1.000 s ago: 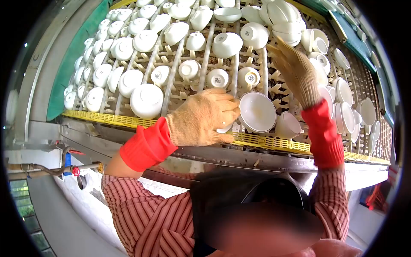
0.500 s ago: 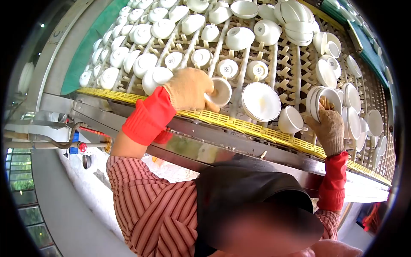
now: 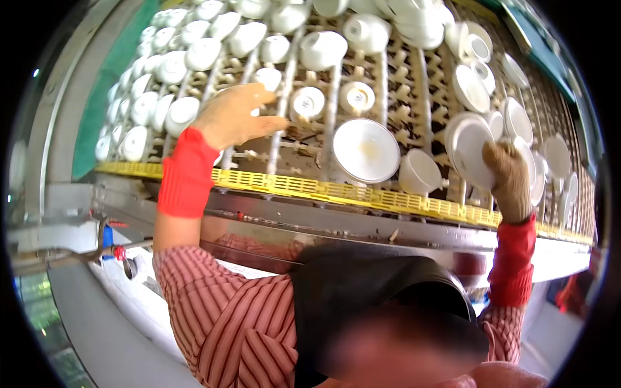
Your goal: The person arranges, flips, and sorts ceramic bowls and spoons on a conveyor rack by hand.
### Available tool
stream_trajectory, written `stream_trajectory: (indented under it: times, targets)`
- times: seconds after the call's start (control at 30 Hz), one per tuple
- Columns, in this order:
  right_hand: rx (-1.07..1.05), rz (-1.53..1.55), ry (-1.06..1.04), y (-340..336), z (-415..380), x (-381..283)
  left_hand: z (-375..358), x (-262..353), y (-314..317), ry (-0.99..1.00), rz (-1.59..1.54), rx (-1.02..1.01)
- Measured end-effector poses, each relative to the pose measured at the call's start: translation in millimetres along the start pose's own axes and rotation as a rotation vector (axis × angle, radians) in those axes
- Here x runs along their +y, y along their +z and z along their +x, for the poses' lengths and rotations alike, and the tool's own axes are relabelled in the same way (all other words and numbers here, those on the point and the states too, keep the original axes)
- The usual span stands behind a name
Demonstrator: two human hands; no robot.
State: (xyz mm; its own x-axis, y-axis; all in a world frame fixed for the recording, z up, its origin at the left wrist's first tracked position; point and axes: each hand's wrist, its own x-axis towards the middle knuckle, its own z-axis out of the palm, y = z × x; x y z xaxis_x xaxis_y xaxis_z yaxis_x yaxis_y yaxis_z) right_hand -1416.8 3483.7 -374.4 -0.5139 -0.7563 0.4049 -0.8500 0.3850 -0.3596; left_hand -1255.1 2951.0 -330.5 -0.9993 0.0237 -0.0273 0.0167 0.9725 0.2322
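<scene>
My left hand (image 3: 239, 116), in a tan glove with a red cuff, reaches over the left part of the rack with fingers and thumb apart. A small white cup (image 3: 267, 78) is at its fingertips, and a sliver of white crockery shows between finger and thumb. My right hand (image 3: 509, 171), gloved too, has its fingers curled over the edge of a white bowl (image 3: 469, 152) that stands on edge against others. Between the hands, a wide white bowl (image 3: 367, 151) faces up with a yellowish patch inside, and a white cup (image 3: 419, 172) lies tilted beside it.
Upturned white cups and bowls (image 3: 323, 50) fill much of the pegged rack (image 3: 404, 123). More bowls (image 3: 517, 123) stand on edge at right. A yellow slatted strip (image 3: 310, 187) and a metal ledge (image 3: 291, 223) border the near side. A dark cap brim (image 3: 381, 278) covers the bottom middle.
My left hand has let go of the small cup it held and moved left, its fingers now spread. My right hand stays at the bowls. The whole view has shifted a little.
</scene>
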Motion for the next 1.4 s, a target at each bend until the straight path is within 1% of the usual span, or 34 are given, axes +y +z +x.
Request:
stream_trajectory:
  times: [0.03,0.07,0.13,0.2,0.23,0.27,0.33,0.37,0.43,0.47,0.5,0.53,0.6,0.63,0.67,0.7,0.73,0.77,0.83,0.9,0.93,0.97,1.0,1.03,1.07,1.1,1.13,1.17,1.2,1.27,1.3,1.33,1.37,1.4]
  targets:
    - [0.042,-0.121,-0.071,0,5,4,-4,9,-1,-0.033,0.086,0.018]
    - [0.035,-0.057,-0.040,1,16,6,-10,15,1,-0.076,0.150,0.068]
    - [0.270,0.115,-0.056,24,41,17,-18,16,6,-0.149,0.306,0.156]
    - [0.468,0.454,0.009,55,67,25,-19,21,2,-0.268,0.112,0.108]
    - [0.421,0.646,0.144,58,79,18,-21,21,0,-0.336,0.014,0.085]
    - [0.396,0.835,0.289,61,91,11,-24,-6,14,-0.240,-0.135,0.171]
    - [0.292,0.056,0.012,64,89,27,-23,-47,16,-0.001,-0.025,0.238]
    - [0.331,-0.292,-0.127,64,89,30,-21,-52,5,-0.001,0.030,0.261]
    - [0.314,-0.385,-0.135,60,69,20,-16,-63,-16,-0.005,0.141,0.307]
    - [0.205,-0.113,0.104,57,66,1,-8,-89,-22,-0.055,0.253,0.353]
    - [0.085,0.154,0.350,54,63,-15,-1,-91,-30,-0.063,0.231,0.428]
    - [0.090,-0.122,0.120,57,52,-11,7,-100,-37,-0.129,0.180,0.422]
    - [-0.131,-0.224,0.253,41,53,-35,27,-140,-34,-0.227,0.103,0.410]
    - [-0.157,-0.279,0.194,40,48,-31,35,-176,-16,-0.262,0.076,0.405]
    - [-0.179,-0.334,0.133,39,42,-27,50,-184,-15,-0.390,0.236,0.251]
    - [-0.287,-0.294,0.234,34,39,-24,65,-192,-14,-0.489,0.405,0.074]
    - [-0.396,-0.254,0.338,28,35,-23,82,-184,-18,-0.666,0.755,-0.265]
    - [-0.507,-0.213,0.443,22,29,-20,77,-176,-14,-0.675,0.617,-0.056]
    - [-0.317,-0.059,0.616,18,10,-7,49,-169,-7,-0.676,0.327,0.341]
    - [-0.109,0.128,0.813,17,-4,5,37,-158,-7,-0.526,0.348,0.340]
    - [-0.004,0.434,0.837,17,-9,12,24,-118,-16,-0.475,0.278,0.389]
    - [-0.016,0.210,0.570,15,-7,15,14,-94,-23,-0.426,0.206,0.441]
    - [-0.025,-0.008,0.296,12,0,18,8,-90,-25,-0.312,0.204,0.480]
    - [0.008,-0.075,0.119,12,15,14,1,-88,-27,-0.197,0.204,0.516]
    - [0.052,-0.150,-0.055,12,30,10,-5,-77,-30,-0.189,0.079,0.568]
    - [0.137,-0.078,-0.127,19,59,-15,-11,-66,-34,-0.174,-0.046,0.621]
    - [0.114,0.612,0.063,31,85,-46,-11,-34,-37,-0.265,-0.296,0.687]
    - [0.042,0.927,0.129,42,108,-62,-8,-15,-40,-0.348,-0.546,0.752]
    - [-0.010,1.235,0.223,53,131,-79,-7,-11,-40,-0.294,-0.531,0.827]
    - [-0.189,1.102,0.149,83,165,-86,-8,-9,-33,-0.336,-0.511,0.915]
    - [-0.194,0.835,0.006,84,167,-85,-9,-15,-31,-0.390,-0.533,0.922]
    - [-0.165,0.569,-0.128,85,168,-85,-11,-22,-28,-0.444,-0.555,0.929]
    - [-0.056,0.106,-0.358,78,155,-79,-13,-13,-28,-0.402,-0.534,0.947]
    - [0.047,0.037,-0.409,77,142,-68,-13,-2,-27,-0.364,-0.512,0.964]
